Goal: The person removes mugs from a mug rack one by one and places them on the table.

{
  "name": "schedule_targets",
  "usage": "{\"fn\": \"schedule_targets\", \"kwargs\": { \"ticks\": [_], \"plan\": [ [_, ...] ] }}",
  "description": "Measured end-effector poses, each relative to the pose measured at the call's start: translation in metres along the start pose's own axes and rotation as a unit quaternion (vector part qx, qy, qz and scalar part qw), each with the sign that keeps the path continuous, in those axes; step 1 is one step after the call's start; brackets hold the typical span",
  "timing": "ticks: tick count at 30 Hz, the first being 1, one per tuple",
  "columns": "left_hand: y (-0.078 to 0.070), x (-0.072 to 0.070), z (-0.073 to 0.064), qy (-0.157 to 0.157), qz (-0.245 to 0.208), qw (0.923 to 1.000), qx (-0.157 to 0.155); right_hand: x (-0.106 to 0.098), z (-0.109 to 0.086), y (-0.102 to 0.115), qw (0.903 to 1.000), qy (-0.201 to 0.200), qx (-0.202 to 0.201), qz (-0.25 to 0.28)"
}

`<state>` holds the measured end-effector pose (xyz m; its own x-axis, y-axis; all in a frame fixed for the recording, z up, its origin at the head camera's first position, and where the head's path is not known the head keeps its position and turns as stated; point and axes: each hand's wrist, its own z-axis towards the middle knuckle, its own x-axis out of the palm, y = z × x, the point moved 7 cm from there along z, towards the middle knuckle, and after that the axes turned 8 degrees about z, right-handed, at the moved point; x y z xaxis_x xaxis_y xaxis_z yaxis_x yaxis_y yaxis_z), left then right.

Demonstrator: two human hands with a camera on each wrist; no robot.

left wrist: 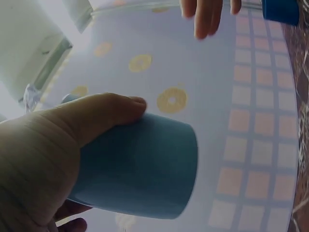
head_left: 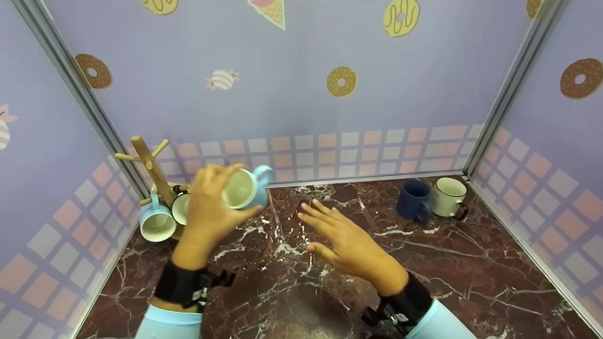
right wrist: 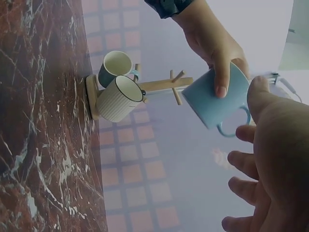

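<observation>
A light blue mug (head_left: 260, 195) is held in the air by my left hand (head_left: 207, 212), thumb and fingers gripping its body near the rim. Its pale mouth faces my palm side and its handle sticks out to the right. The left wrist view shows my thumb lying along the blue mug (left wrist: 145, 164). My right hand (head_left: 353, 245) hovers over the table with fingers spread, holding nothing, apart from the mug. Left of the left hand stands a wooden mug tree (head_left: 153, 165); a blue mug (head_left: 158, 223) and a white ribbed mug (right wrist: 118, 101) hang low on it.
At the back right, a dark blue mug (head_left: 412, 200) and a cream mug with a black handle (head_left: 447, 195) stand side by side on the dark red marbled table (head_left: 282, 296). Lilac patterned walls (head_left: 292, 94) enclose the back and both sides.
</observation>
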<state>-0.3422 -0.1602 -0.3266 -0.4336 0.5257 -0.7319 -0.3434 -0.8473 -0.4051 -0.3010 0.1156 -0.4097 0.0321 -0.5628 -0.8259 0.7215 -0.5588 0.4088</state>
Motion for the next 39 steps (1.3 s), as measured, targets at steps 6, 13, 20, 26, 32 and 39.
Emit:
{"fn": "schedule_targets", "kwargs": {
  "ticks": [6, 13, 20, 26, 32, 39],
  "plan": [
    [-0.036, 0.026, -0.009, 0.046, 0.036, 0.9951, 0.079, -0.008, -0.003, -0.006, 0.9989, -0.039, 0.024, 0.009],
    [-0.061, 0.043, -0.022, 0.056, 0.038, 0.9849, 0.159, -0.018, -0.006, -0.006, 0.9921, -0.124, 0.002, -0.019],
    [-0.067, 0.048, -0.035, 0.047, 0.042, 0.9788, 0.195, -0.028, -0.01, -0.006, 0.9745, -0.224, -0.014, 0.009],
    [-0.071, 0.05, -0.043, 0.042, 0.053, 0.974, 0.216, -0.029, -0.007, -0.007, 0.969, -0.238, -0.01, 0.065],
    [-0.077, 0.058, -0.046, 0.053, 0.073, 0.9669, 0.238, -0.024, -0.002, -0.013, 0.9706, -0.197, 0.019, 0.136],
    [-0.082, 0.065, -0.049, 0.077, 0.081, 0.9622, 0.248, -0.012, 0.002, -0.019, 0.9747, -0.102, 0.086, 0.179]
  ]
}}
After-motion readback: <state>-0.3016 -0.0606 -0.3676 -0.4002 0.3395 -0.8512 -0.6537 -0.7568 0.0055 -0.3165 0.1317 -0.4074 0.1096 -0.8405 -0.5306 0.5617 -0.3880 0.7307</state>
